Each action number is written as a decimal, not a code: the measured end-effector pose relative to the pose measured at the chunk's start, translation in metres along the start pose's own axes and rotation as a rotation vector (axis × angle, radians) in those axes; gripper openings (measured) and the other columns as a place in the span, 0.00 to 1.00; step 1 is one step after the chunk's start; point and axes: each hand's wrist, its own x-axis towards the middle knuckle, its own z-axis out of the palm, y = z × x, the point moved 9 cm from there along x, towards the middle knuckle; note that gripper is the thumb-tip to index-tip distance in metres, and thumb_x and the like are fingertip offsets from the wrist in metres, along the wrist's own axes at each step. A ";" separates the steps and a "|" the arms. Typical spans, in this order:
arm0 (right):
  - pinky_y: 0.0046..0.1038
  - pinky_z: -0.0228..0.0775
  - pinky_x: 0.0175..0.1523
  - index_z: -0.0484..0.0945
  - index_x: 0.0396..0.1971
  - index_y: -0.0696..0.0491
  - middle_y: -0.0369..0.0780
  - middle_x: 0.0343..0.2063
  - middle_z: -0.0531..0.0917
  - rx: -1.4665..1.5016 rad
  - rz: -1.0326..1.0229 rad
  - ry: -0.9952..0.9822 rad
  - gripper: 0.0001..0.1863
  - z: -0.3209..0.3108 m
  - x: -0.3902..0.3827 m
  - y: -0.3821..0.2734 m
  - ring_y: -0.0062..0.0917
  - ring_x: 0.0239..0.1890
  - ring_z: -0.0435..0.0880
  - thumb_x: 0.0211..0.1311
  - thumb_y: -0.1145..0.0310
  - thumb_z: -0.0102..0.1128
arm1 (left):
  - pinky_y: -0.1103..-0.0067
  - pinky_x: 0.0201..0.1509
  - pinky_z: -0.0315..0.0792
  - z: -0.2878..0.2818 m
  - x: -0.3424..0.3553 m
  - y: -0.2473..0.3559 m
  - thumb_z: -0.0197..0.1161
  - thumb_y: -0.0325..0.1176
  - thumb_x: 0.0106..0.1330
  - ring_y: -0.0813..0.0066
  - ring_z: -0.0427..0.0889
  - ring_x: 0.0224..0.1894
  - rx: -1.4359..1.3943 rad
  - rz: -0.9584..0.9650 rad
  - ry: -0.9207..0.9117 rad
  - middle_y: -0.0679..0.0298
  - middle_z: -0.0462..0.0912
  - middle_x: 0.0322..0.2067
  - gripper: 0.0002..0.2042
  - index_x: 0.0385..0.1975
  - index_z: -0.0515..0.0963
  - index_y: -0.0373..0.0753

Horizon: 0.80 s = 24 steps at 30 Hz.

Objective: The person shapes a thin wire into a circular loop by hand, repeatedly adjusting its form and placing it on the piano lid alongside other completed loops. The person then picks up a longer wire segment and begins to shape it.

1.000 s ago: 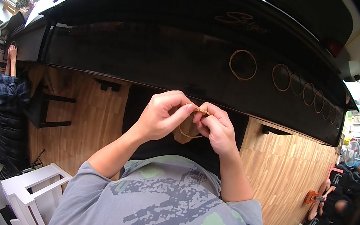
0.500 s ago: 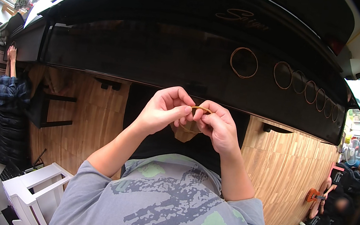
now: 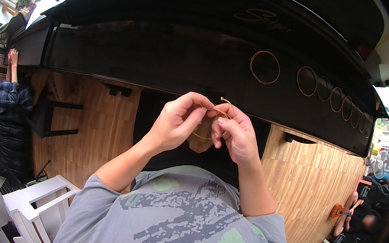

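Note:
A coiled, bronze-coloured instrument string (image 3: pixel 201 137) is held in front of my chest, just off the near edge of a closed black piano (image 3: pixel 140 51). My left hand (image 3: pixel 174 124) pinches it between thumb and fingers. My right hand (image 3: pixel 238 136) grips the other side of the coil with the thumb over it. One end of the string, with a small knob, pokes up above the right fingers. Part of the coil is hidden behind the hands. On the piano lie a larger coiled string (image 3: pixel 250 66) and, further right, a row of several string coils (image 3: pixel 297 79).
A person in a plaid shirt (image 3: pixel 5 97) sits at far left, one hand on a dark surface. Below them stand a black seat (image 3: pixel 63 105) and a white stool (image 3: pixel 32 196). At right, another person sits by a small orange stringed instrument (image 3: pixel 337 210). The floor is wooden (image 3: pixel 303 183).
The string's knobbed end now sticks up above my right hand. My right fingers have shifted and loosened somewhat, and the coil's lower loop hangs more visibly between the hands.

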 end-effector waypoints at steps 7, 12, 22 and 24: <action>0.30 0.64 0.61 0.61 0.60 0.58 0.46 0.48 0.78 -0.102 -0.215 0.085 0.29 -0.005 -0.003 -0.021 0.29 0.54 0.75 0.61 0.67 0.56 | 0.88 0.19 0.59 -0.017 0.008 -0.025 0.46 0.31 0.73 0.88 0.59 0.18 -0.674 -0.136 0.160 0.74 0.61 0.21 0.06 0.42 0.69 0.40; 0.26 0.66 0.59 0.61 0.60 0.58 0.45 0.46 0.79 -0.160 -0.230 0.088 0.26 -0.001 -0.004 -0.019 0.24 0.51 0.77 0.63 0.75 0.55 | 0.87 0.18 0.55 -0.013 0.008 -0.034 0.46 0.32 0.72 0.86 0.58 0.18 -1.009 -0.315 0.238 0.73 0.60 0.21 0.06 0.44 0.68 0.42; 0.18 0.73 0.45 0.73 0.51 0.61 0.36 0.33 0.81 -0.251 -0.241 0.218 0.15 -0.007 -0.004 -0.021 0.15 0.37 0.80 0.64 0.75 0.56 | 0.73 0.56 0.69 -0.031 -0.013 0.048 0.62 0.29 0.59 0.63 0.67 0.58 0.632 0.484 0.456 0.53 0.64 0.54 0.35 0.65 0.52 0.35; 0.18 0.74 0.44 0.74 0.51 0.61 0.36 0.32 0.81 -0.289 -0.221 0.170 0.16 -0.004 -0.003 -0.018 0.15 0.36 0.80 0.64 0.75 0.57 | 0.64 0.65 0.60 -0.015 -0.015 0.068 0.69 0.29 0.51 0.54 0.62 0.63 1.001 0.718 0.350 0.53 0.64 0.59 0.30 0.57 0.69 0.40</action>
